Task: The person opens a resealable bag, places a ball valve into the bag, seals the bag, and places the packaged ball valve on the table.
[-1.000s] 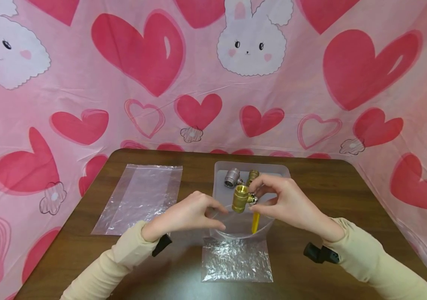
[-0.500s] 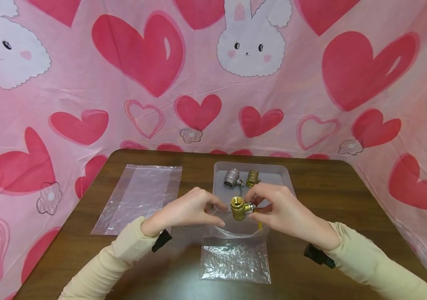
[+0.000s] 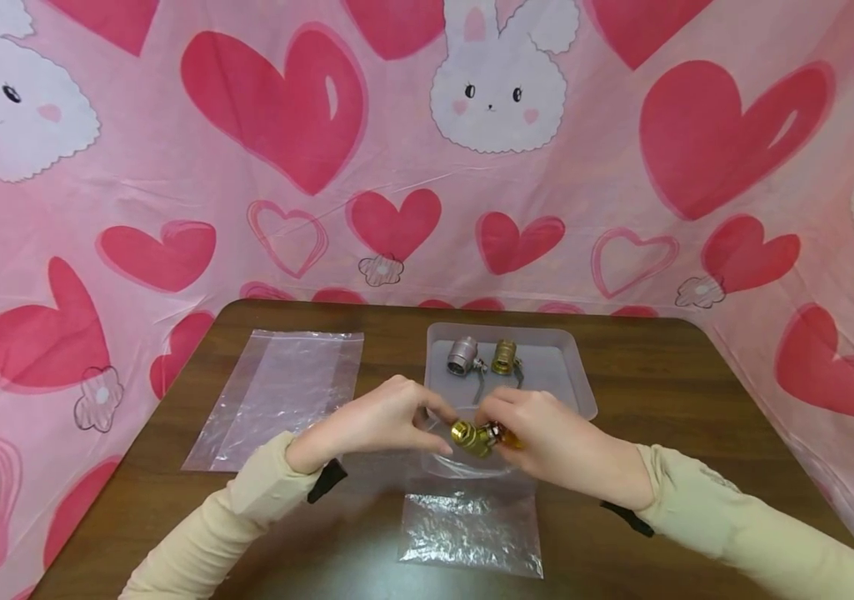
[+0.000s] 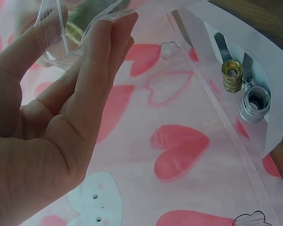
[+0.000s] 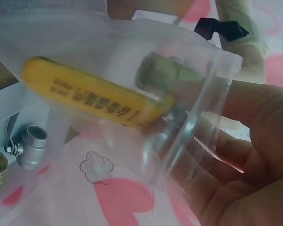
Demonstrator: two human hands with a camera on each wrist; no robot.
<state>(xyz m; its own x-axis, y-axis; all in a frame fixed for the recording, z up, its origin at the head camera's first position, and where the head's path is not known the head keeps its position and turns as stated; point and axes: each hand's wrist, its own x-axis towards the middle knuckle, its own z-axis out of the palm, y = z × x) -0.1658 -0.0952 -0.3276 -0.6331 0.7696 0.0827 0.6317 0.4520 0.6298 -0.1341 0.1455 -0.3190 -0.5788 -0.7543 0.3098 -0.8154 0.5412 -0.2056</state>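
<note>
My left hand (image 3: pixel 389 421) holds a clear zip bag (image 3: pixel 470 533) by its mouth, thumb and fingers spread at the plastic rim. The bag hangs below, over the table. My right hand (image 3: pixel 550 437) grips a brass ball valve (image 3: pixel 470 437) near its stem, with the body tilted toward the bag's mouth. In the right wrist view the yellow lever handle (image 5: pixel 92 94), with dark lettering, and the blurred valve body (image 5: pixel 160 73) show through the plastic. My right fingers partly cover the handle in the head view.
Behind the hands stands a translucent plastic tray (image 3: pixel 586 392). In it lie a silver valve (image 3: pixel 462 356) and a second brass valve (image 3: pixel 504 357), each with a grey lever. A flat zip bag (image 3: pixel 287 396) lies at the left of the wooden table (image 3: pixel 636 375).
My right hand has lowered the brass valve and tipped it over, moving it down and slightly left to the bag's mouth. My left hand has stayed almost still.
</note>
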